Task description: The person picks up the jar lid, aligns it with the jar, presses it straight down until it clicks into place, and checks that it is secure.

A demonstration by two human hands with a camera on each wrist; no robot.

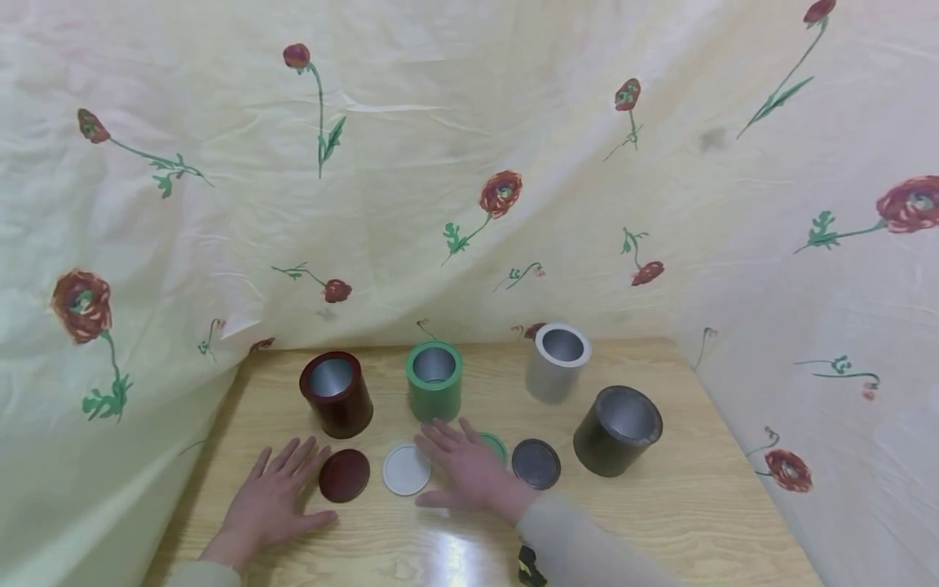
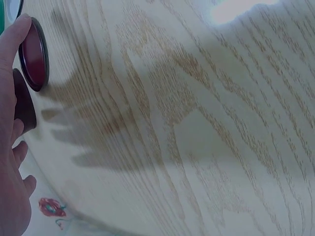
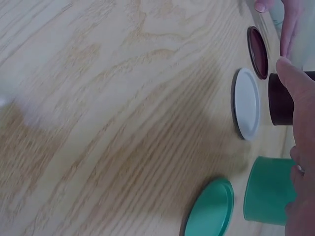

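My left hand (image 1: 270,501), fingers spread and holding nothing, is over the table just left of a dark red lid (image 1: 344,475). Fingers also apart, my right hand (image 1: 469,469) hovers between a white lid (image 1: 407,470) and a green lid (image 1: 493,447), partly covering the green one in the head view. To the right of that hand lies a dark grey lid (image 1: 536,464). Behind the lids stand a dark red can (image 1: 345,408) and a green can (image 1: 436,399), both with open tops. The right wrist view shows the green lid (image 3: 211,211) whole-coloured beside the green can (image 3: 268,191).
A white can (image 1: 552,379) stands at the back right, and a dark grey can (image 1: 610,444) nearer on the right. The wooden table (image 1: 660,530) meets a flowered cloth (image 1: 411,220) at its back and sides.
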